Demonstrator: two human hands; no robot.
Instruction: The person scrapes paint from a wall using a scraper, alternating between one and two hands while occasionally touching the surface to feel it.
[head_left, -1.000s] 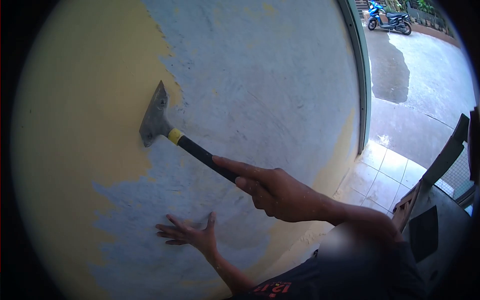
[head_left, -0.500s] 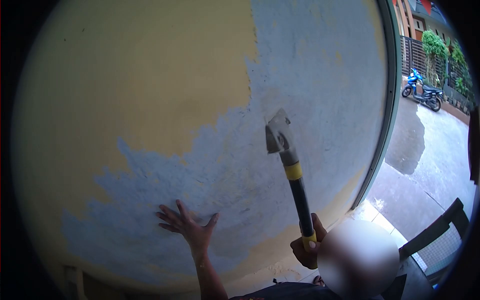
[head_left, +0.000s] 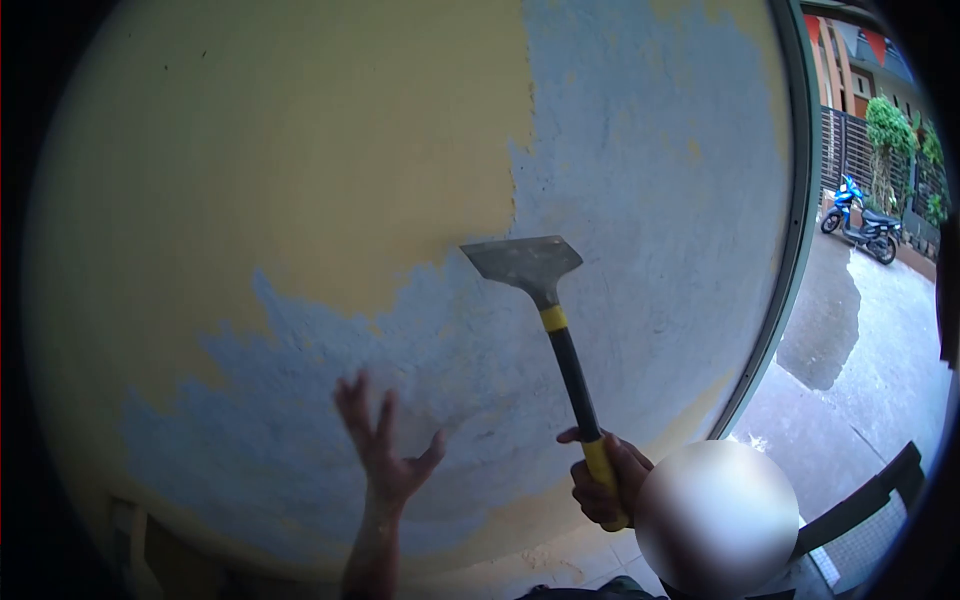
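Note:
My right hand (head_left: 611,478) grips the yellow end of a long-handled wall scraper (head_left: 572,375). The scraper has a black and yellow shaft, and its wide metal blade faces the wall, broad edge upward, at the border between yellow paint (head_left: 380,150) and bare bluish-grey wall (head_left: 650,200). Lower and to the left, my left hand (head_left: 385,440) is raised in front of the bare patch with fingers spread and nothing in it; motion blurs its fingertips. Part of my right forearm is hidden behind a blurred round spot.
A dark door frame (head_left: 795,230) borders the wall on the right. Outside, a blue motorbike (head_left: 862,222) stands on concrete paving beside a fence and shrubs. A dark-framed chair (head_left: 870,515) is at lower right. Paint flakes lie on the floor below the wall.
The scraper has turned so that its blade shows broadside, shifted slightly left. My left hand's fingers have swung upward and blurred. The view has shifted a little.

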